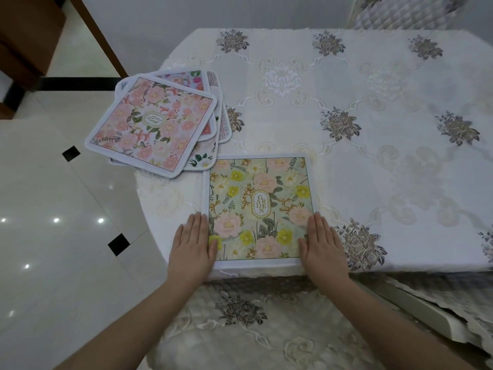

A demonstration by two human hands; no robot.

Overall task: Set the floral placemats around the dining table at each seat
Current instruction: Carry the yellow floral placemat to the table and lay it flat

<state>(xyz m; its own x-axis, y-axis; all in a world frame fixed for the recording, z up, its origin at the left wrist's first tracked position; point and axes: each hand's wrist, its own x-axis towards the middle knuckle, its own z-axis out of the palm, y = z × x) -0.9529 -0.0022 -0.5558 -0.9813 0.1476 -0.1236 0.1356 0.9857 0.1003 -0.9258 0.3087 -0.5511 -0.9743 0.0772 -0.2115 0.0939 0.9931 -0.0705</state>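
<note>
Head view: my left hand (pixel 192 243) and right hand (pixel 321 243) press flat, fingers straight, on the green placemat (pixel 260 206) at the table's (pixel 386 169) near edge — the stack (pixel 153 124) lies just beyond, left.

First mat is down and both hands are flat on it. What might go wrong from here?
1. The GARDEN placemat lies right at the table's near edge; as the left hand and right hand lift off, it may slide off with the loose tablecloth.
2. The stack of placemats is fanned untidily and overhangs the table's left edge, so a nudge could tip it to the floor.
</note>
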